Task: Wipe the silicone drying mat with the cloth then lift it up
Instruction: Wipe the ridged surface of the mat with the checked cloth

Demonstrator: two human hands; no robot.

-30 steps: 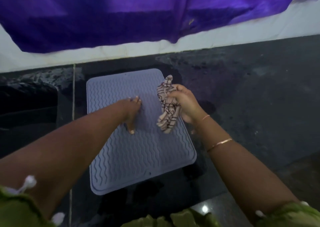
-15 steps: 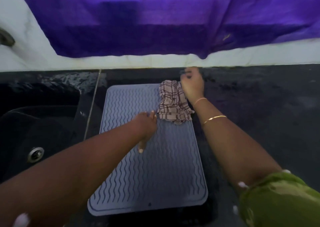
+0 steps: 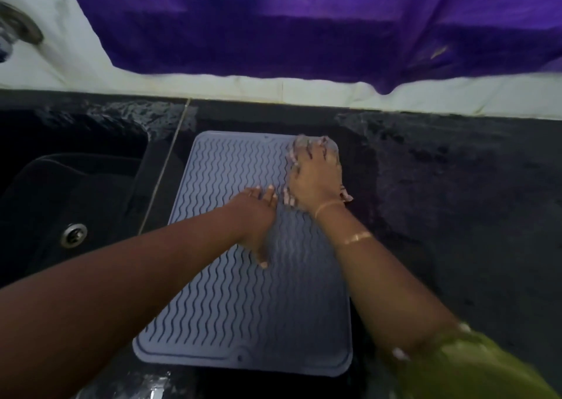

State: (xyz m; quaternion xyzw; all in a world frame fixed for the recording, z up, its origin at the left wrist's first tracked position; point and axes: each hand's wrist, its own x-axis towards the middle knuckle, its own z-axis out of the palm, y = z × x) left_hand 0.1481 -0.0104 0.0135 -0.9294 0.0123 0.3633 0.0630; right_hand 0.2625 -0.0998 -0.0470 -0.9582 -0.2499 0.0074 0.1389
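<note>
A grey-blue silicone drying mat [image 3: 231, 316] with wavy ridges lies flat on the black counter. My right hand [image 3: 316, 183] presses a checked cloth [image 3: 346, 196] onto the mat's far right corner; most of the cloth is hidden under the palm and blurred. My left hand [image 3: 257, 216] rests flat on the middle of the mat, fingers spread, holding nothing.
A black sink [image 3: 60, 192] with a metal drain [image 3: 73, 234] sits left of the mat. A purple cloth [image 3: 304, 24] hangs on the white wall behind. A tap [image 3: 15, 31] shows at the top left. Dark counter [image 3: 456, 186] extends to the right.
My right hand has come down flat onto the cloth at the mat's far right corner. The left hand has stayed pressed on the mat. The camera has shifted.
</note>
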